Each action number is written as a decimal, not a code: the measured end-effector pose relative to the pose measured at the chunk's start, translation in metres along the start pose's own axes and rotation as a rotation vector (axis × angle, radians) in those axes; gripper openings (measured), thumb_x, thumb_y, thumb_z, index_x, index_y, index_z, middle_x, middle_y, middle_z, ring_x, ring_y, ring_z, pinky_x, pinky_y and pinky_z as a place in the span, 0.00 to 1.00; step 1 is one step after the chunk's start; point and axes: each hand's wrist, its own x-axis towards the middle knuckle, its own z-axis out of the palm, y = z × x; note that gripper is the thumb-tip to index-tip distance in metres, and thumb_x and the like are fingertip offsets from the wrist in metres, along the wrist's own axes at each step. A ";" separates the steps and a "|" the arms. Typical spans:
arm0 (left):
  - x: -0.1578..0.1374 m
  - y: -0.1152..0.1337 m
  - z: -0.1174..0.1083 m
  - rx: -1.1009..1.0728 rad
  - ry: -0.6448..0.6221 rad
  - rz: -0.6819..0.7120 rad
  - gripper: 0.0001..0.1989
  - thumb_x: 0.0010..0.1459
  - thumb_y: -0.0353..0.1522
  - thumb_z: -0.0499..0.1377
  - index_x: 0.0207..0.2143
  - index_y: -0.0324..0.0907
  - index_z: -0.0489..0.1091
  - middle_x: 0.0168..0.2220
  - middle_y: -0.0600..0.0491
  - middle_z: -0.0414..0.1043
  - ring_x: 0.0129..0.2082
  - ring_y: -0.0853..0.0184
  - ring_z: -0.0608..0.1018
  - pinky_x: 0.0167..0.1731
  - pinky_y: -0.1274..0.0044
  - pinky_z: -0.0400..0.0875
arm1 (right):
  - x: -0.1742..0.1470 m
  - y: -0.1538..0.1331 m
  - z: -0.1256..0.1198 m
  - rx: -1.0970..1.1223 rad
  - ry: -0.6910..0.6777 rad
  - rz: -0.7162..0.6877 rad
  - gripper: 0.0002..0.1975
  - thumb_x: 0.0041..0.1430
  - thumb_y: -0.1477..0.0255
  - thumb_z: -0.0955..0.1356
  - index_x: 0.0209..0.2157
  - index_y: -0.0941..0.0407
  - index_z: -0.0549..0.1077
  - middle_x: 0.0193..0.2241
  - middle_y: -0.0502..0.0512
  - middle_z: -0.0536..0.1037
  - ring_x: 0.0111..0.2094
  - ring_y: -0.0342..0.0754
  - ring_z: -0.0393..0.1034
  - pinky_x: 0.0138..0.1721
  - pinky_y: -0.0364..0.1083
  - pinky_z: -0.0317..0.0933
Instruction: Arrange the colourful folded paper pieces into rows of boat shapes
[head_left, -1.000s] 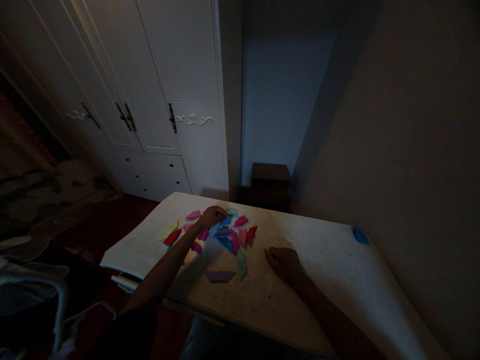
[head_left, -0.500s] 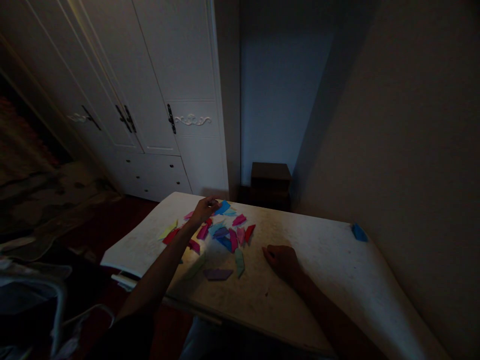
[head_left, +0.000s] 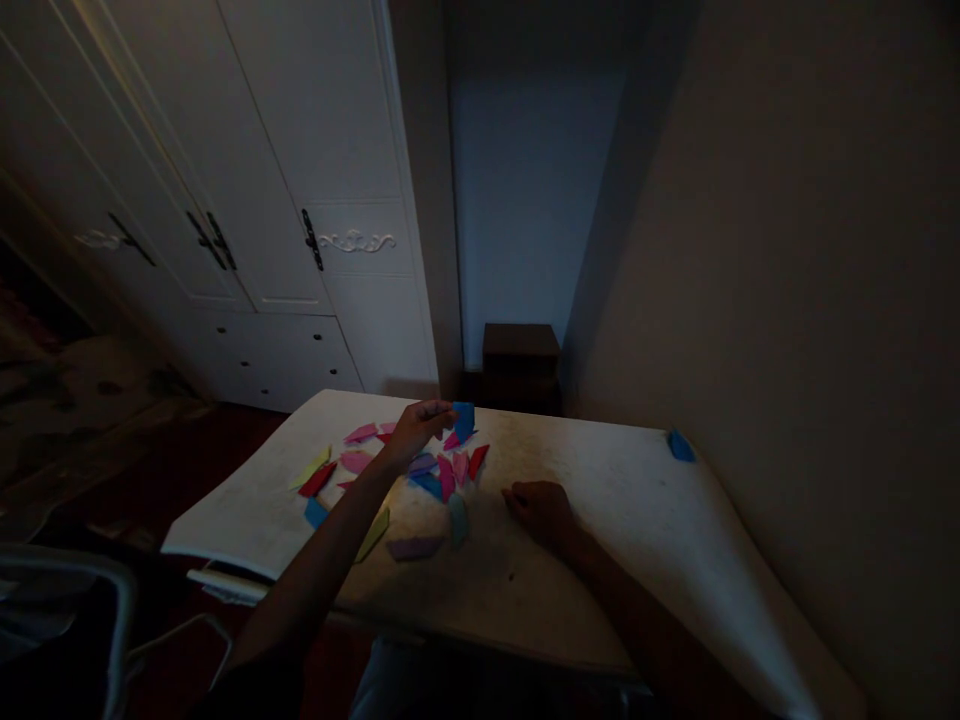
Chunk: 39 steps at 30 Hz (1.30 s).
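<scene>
Between the thumb and fingers of my left hand point(head_left: 424, 428) is a blue folded paper piece point(head_left: 463, 420), held up near the table's far edge. Below it lies a magenta folded paper piece point(head_left: 456, 440). Several more folded pieces are spread under and around my left forearm, among them a red piece point(head_left: 478, 461), a pale green piece point(head_left: 458, 521) and a purple piece point(head_left: 415, 548). My right hand point(head_left: 541, 510) rests on the table to the right of the pieces. Its fingers are curled closed, with nothing showing in them.
Another blue piece point(head_left: 680, 446) sits at the far right corner of the white, stained table point(head_left: 615, 470), by the wall. Beyond the table stand a white wardrobe point(head_left: 360, 310) and a small dark cabinet point(head_left: 520, 345). A white metal frame point(head_left: 116, 610) is at the lower left.
My left hand has raised the blue paper piece off the pile, and it now stands more upright. My right hand stays on the table. The view has turned a little to the right.
</scene>
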 end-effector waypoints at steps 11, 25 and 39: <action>0.004 0.005 0.085 -0.256 -0.103 -0.150 0.14 0.43 0.37 0.68 0.29 0.39 0.70 0.15 0.61 0.64 0.12 0.79 0.60 0.14 0.84 0.48 | 0.010 0.024 0.012 0.341 0.158 0.031 0.26 0.63 0.57 0.58 0.16 0.56 0.64 0.15 0.48 0.66 0.20 0.41 0.60 0.23 0.41 0.45; -0.002 -0.004 0.113 -0.664 -0.249 -0.492 0.07 0.56 0.33 0.53 0.32 0.39 0.69 0.38 0.44 0.77 0.27 0.69 0.78 0.22 0.80 0.69 | 0.000 0.022 0.009 0.275 0.153 0.033 0.21 0.63 0.62 0.62 0.19 0.56 0.69 0.19 0.49 0.73 0.21 0.41 0.63 0.26 0.42 0.47; 0.024 -0.021 0.179 -0.502 -0.212 -0.316 0.18 0.43 0.35 0.70 0.36 0.39 0.71 0.35 0.49 0.77 0.29 0.67 0.79 0.21 0.82 0.65 | -0.043 0.085 -0.013 0.427 0.317 0.270 0.28 0.64 0.53 0.56 0.16 0.55 0.62 0.15 0.48 0.63 0.19 0.41 0.58 0.22 0.41 0.48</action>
